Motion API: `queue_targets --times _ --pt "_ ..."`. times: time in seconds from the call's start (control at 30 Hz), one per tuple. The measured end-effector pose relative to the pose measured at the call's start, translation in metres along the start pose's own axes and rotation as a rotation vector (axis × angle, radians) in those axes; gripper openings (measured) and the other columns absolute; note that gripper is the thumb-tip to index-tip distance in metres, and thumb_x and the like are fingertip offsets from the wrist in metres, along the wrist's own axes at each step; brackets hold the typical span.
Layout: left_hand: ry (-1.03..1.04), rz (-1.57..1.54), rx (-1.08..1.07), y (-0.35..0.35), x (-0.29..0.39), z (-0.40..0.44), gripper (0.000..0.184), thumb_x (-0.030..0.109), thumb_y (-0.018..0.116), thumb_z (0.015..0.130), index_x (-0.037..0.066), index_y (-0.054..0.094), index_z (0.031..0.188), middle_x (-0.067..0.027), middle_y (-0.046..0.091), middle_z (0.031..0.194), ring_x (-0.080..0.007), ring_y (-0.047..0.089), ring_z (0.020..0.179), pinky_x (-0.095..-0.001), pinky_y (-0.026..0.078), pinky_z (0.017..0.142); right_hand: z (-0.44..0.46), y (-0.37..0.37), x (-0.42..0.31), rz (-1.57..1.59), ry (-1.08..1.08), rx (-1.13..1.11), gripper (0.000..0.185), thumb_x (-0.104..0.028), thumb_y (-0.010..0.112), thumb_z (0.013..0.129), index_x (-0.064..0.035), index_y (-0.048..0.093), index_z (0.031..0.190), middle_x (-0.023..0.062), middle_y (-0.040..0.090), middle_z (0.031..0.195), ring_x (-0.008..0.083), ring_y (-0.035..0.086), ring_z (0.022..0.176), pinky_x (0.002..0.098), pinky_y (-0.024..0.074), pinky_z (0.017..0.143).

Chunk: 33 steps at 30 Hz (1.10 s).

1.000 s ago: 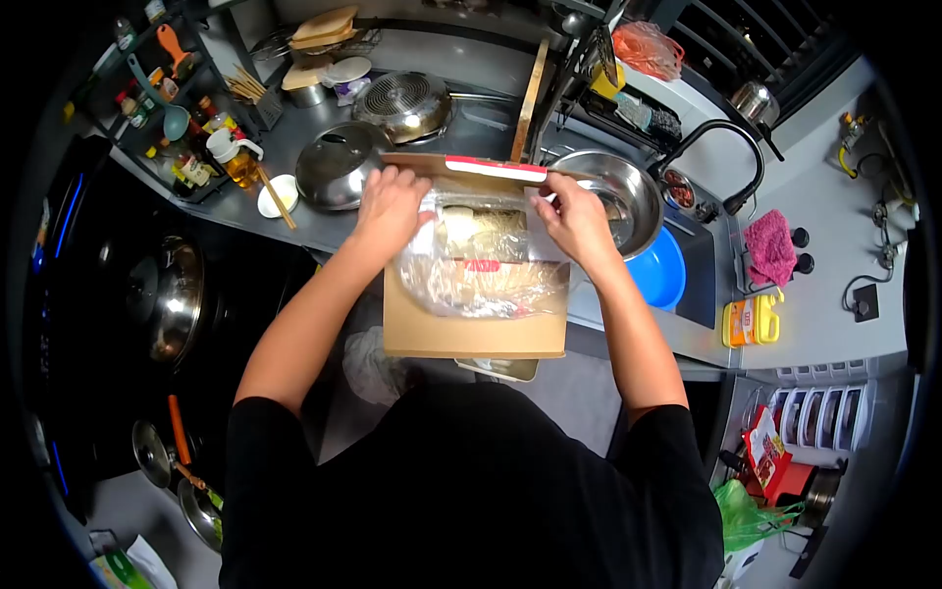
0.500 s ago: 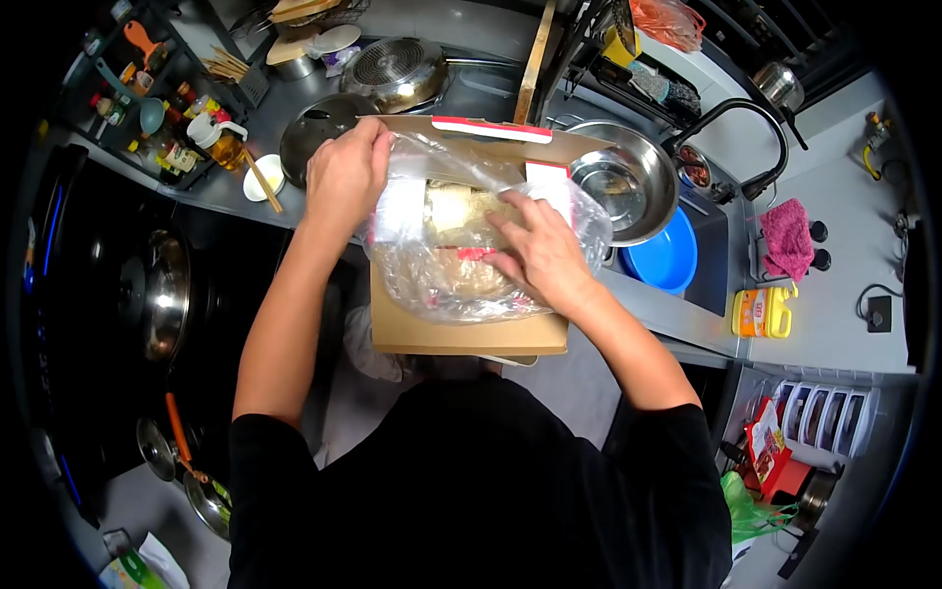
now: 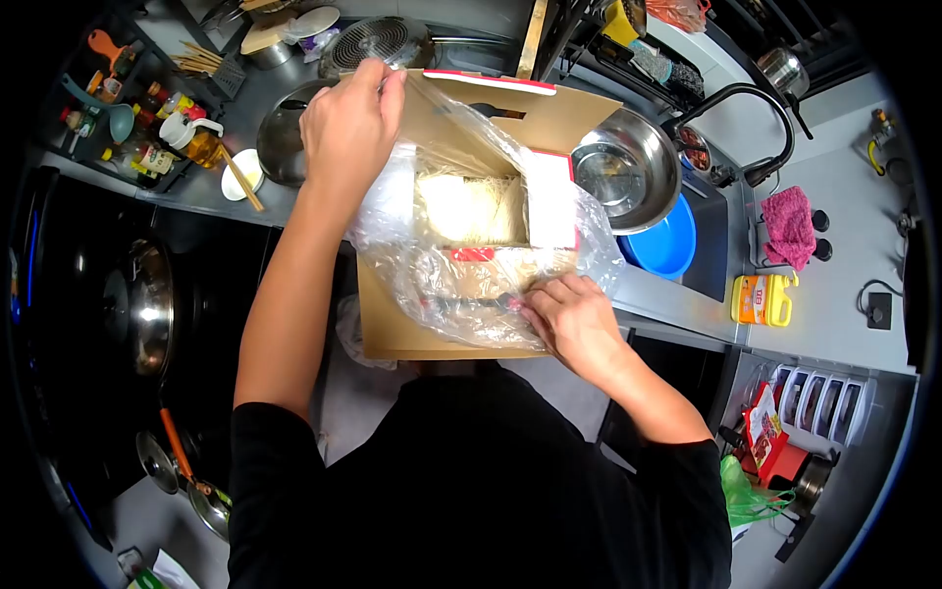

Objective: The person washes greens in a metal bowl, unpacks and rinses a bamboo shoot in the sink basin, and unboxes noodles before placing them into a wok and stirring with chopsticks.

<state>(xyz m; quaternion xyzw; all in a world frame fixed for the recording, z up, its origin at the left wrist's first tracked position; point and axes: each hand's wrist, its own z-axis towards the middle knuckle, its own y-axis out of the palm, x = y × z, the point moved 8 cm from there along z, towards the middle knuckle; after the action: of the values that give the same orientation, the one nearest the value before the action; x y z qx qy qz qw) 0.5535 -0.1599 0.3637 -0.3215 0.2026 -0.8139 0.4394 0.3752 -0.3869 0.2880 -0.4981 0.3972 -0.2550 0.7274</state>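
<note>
An open cardboard box (image 3: 392,339) stands in front of my body, its flaps spread. A clear plastic bag (image 3: 392,270) lines it and spills over its sides. Pale, dry noodle-like strands (image 3: 471,208) lie inside, visible through the bag's opening. My left hand (image 3: 353,123) is closed on the bag's upper edge, raised over the box's far left corner. Lower right, my right hand (image 3: 571,319) pinches the bag's near edge above the front flap. Part of its fingertips is hidden by the film.
A steel bowl (image 3: 623,172) and a blue basin (image 3: 667,240) are right of the box by the sink. A pan lid (image 3: 285,147) and a white bowl with chopsticks (image 3: 241,175) are left. The stove (image 3: 88,393) is far left; a yellow bottle (image 3: 762,299) stands right.
My left hand has moved up, pulling the bag's edge with it. My right hand has gone from the box's far side down to the bag's near edge. The bag's opening is wider.
</note>
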Motion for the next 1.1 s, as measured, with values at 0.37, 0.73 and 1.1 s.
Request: queue_targets --times 0.37,0.73,1.1 --pt "0.09 -0.181 0.025 -0.017 0.001 -0.016 0.014 0.022 0.073 0.088 0.008 0.071 0.086 -0.0055 0.065 0.069 -0.0248 0.063 0.061 -0.035 0.047 0.066 0.09 -0.011 -0.028 -0.041 -0.184 -0.18 0.026 -0.005 0.069 0.073 -0.0035 0.067 0.098 0.0091 0.066 0.09 0.0276 0.064 0.09 0.0394 0.0478 0.085" --pt "0.243 -0.338 -0.138 -0.057 0.045 -0.109 0.024 0.017 0.078 0.082 0.007 0.067 0.1 -0.0065 0.065 0.098 -0.0254 0.062 0.093 -0.0363 0.044 0.081 0.081 -0.005 0.03 -0.469 -0.194 -0.311 0.026 -0.018 0.057 0.091 -0.0137 0.073 0.111 0.0072 0.067 0.099 0.0268 0.064 0.096 0.0408 0.0497 0.082" --pt "0.13 -0.116 -0.657 0.012 0.064 -0.168 0.047 0.019 0.074 0.08 0.002 0.064 0.123 -0.0104 0.063 0.118 -0.0265 0.055 0.111 -0.0377 0.043 0.093 0.085 -0.02 0.049 -0.413 -0.18 -0.238 0.018 -0.009 0.058 0.08 -0.0084 0.071 0.093 0.0119 0.061 0.093 0.0299 0.063 0.094 0.0409 0.0508 0.083"
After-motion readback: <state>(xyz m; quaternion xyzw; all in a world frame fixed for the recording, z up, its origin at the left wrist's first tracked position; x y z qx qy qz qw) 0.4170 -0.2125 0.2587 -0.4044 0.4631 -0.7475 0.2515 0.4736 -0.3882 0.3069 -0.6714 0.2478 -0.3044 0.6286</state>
